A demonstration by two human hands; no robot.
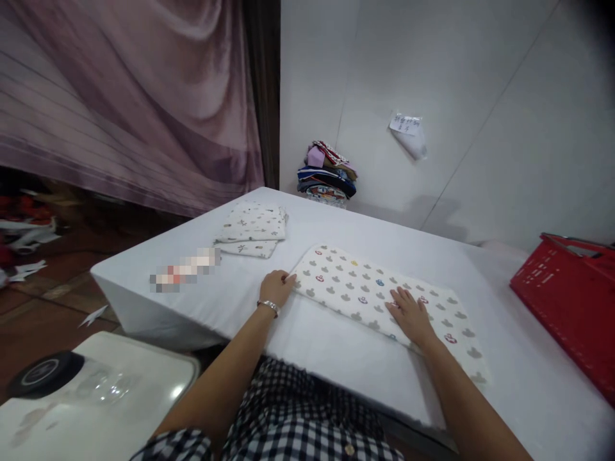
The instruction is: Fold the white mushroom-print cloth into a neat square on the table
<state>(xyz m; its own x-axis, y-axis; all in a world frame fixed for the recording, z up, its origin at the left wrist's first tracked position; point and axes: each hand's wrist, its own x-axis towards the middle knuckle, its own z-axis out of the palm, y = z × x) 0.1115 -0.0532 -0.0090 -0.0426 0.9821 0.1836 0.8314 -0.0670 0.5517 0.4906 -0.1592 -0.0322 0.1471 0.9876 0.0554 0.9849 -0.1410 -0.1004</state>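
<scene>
A folded white cloth [343, 282] with grey shapes and a few coloured motifs lies flat in a long strip before me. My left hand [278, 287], with a silver band at the wrist, is closed at the cloth's near left corner, thumb and fingers pinching the edge. Palm down, my right hand [408, 314] rests on the middle of the cloth with its fingers stretched out. Beyond my left hand is another folded white cloth [252, 227] with a small dark print, in layers. A blurred-out item [185, 270] lies left of it.
All this lies on a white-covered table [327, 339]. A red plastic basket [567, 301] stands at its right. Folded fabrics [327, 173] are stacked beyond the far edge by the wall. At lower left is a white surface [158, 365] with a black round object [47, 373]. A pink curtain [158, 96] hangs behind.
</scene>
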